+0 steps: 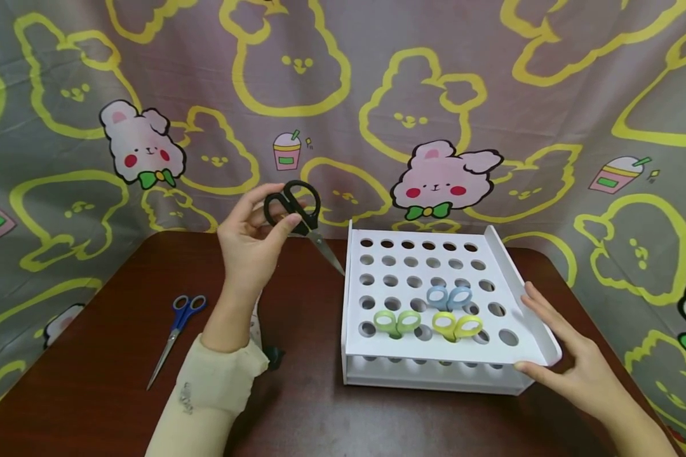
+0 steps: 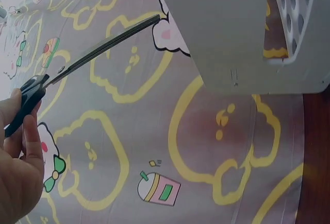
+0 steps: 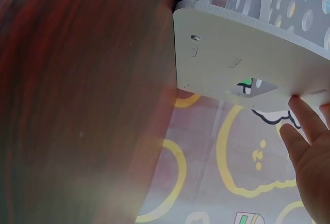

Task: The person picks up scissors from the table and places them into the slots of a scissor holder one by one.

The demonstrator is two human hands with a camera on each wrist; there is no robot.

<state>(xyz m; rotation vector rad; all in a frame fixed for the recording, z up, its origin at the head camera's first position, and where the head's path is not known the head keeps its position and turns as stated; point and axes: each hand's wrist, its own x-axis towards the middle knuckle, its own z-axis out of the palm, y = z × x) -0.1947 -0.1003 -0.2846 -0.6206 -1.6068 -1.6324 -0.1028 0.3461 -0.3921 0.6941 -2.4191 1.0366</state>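
Note:
Raised left of the rack, my left hand (image 1: 251,238) pinches black-handled scissors (image 1: 297,206) by the handle loops. Their blades (image 2: 105,49) look closed and point down toward the rack's left side. My right hand (image 1: 577,374) touches the right side of the white two-tier rack (image 1: 434,349), fingers fairly straight along the outer panel and thumb at its front corner. Green scissors (image 1: 397,324), yellow scissors (image 1: 457,325) and pale blue scissors (image 1: 449,296) stand in the rack's holes, handles up; the upper tier hides most of their blades.
Blue-handled scissors (image 1: 178,327) lie on the dark red-brown table (image 1: 314,419), left of my left forearm. A dark object (image 1: 273,357), partly hidden by the sleeve, lies near that forearm. A rabbit-print curtain (image 1: 343,127) hangs behind the table.

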